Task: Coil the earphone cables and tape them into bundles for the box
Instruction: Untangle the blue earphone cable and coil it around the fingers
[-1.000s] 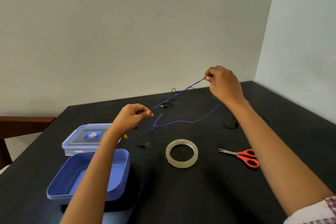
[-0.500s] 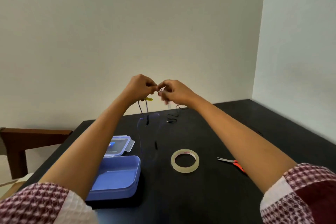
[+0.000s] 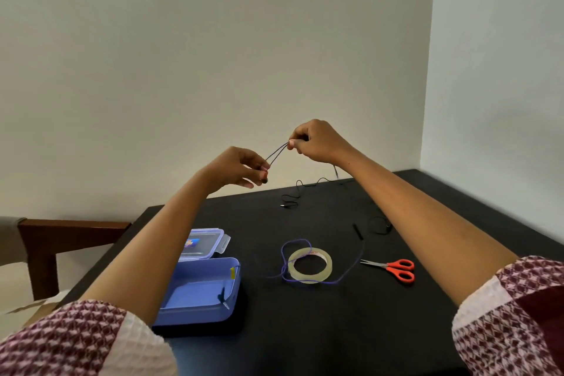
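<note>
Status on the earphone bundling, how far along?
Done: nothing that shows. There is no taped bundle anywhere, and none in the open blue box.
In hand: the left hand and right hand pinch a doubled cable stretch between them, so coiling has barely begun.
Left: the purple cable lies loose across and beside the tape roll. A black cable sprawls farther back. The scissors lie untouched.

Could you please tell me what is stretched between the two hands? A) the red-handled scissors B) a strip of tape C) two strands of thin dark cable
C: the earphone cable runs in two strands from the left hand to the right hand, both pinching it; the tape roll and scissors lie on the table.
</note>
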